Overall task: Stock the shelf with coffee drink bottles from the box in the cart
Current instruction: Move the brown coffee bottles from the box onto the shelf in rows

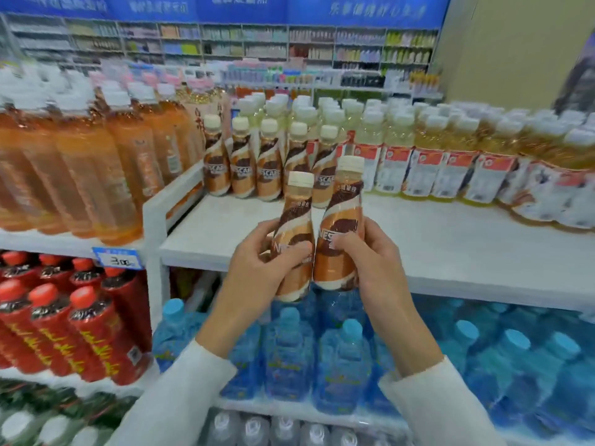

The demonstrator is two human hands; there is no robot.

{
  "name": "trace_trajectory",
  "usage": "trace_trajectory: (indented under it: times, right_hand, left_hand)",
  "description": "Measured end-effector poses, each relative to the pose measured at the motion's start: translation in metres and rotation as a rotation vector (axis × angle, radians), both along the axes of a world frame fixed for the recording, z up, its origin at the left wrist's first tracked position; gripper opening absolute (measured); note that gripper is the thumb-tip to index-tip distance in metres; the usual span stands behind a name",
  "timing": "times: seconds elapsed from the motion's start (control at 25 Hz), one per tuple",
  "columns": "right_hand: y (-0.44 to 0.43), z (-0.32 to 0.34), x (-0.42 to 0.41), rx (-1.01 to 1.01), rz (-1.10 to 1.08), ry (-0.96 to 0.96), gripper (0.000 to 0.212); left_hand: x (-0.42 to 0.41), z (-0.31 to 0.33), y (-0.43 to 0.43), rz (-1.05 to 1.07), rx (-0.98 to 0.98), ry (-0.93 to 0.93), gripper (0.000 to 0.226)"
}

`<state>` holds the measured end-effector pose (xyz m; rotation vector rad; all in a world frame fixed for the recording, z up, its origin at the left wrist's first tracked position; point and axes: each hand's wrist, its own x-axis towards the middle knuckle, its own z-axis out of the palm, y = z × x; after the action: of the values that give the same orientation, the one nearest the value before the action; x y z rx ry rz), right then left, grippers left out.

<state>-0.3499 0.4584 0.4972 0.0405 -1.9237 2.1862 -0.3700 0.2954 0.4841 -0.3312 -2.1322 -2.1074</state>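
I hold two brown-and-orange coffee drink bottles with cream caps in front of the white shelf (434,239). My left hand (257,268) grips the left bottle (297,217) around its middle. My right hand (370,255) grips the right bottle (343,204), which stands a little higher. The two bottles touch side by side, just before the shelf's front edge. A row of several matching coffee bottles (244,165) stands upright at the back left of the same shelf. The cart and the box are out of view.
Orange tea bottles (96,162) fill the shelf to the left, behind a white divider (154,214). Pale yellow drink bottles (450,156) line the back right. Red bottles (80,317) and blue water bottles (338,355) stand on the shelves below.
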Motion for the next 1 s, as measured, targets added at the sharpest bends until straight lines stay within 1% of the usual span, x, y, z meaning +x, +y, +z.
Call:
trace_trajectory:
  times: [0.08,0.12,0.24,0.36,0.4,0.52,0.6,0.68,0.84,0.88,1.0]
  right_hand:
    - [0.003,0.006,-0.019,0.039,-0.06,0.021,0.024]
    - [0.004,0.007,-0.029,0.058,-0.086,0.022,0.026]
    - [0.006,0.005,-0.056,0.109,-0.127,0.014,0.036]
    - [0.008,-0.005,-0.071,0.15,-0.114,0.019,0.042]
    - [0.008,-0.007,-0.072,0.136,-0.101,0.03,0.042]
    - [0.011,-0.013,-0.072,0.103,-0.058,0.07,0.042]
    - [0.016,-0.017,-0.065,0.172,-0.066,0.092,0.05]
    - [0.021,-0.023,-0.056,0.269,-0.089,0.088,0.061]
    - [0.023,-0.026,-0.04,0.356,-0.199,0.024,0.071]
    - [0.021,-0.027,-0.038,0.384,-0.232,0.023,0.071]
    - [0.01,-0.029,-0.036,0.433,-0.313,0.047,0.063]
  left_hand:
    - [-0.022,0.004,0.009,0.02,-0.012,0.025,0.01]
    - [-0.033,0.006,0.011,0.02,0.002,0.037,0.012]
    - [-0.064,0.007,0.012,-0.036,0.022,0.067,0.032]
    - [-0.084,0.003,0.006,-0.064,-0.058,0.102,0.057]
    - [-0.087,0.0,0.005,-0.065,-0.081,0.113,0.062]
    - [-0.085,-0.006,0.003,-0.055,-0.146,0.127,0.063]
    - [-0.082,-0.011,0.0,-0.079,-0.177,0.124,0.065]
    - [-0.079,-0.014,-0.003,-0.093,-0.217,0.118,0.073]
    - [-0.079,-0.016,-0.006,-0.018,-0.251,0.066,0.081]
    - [-0.079,-0.015,-0.006,-0.002,-0.262,0.056,0.081]
    - [-0.078,-0.015,-0.006,0.015,-0.257,0.04,0.077]
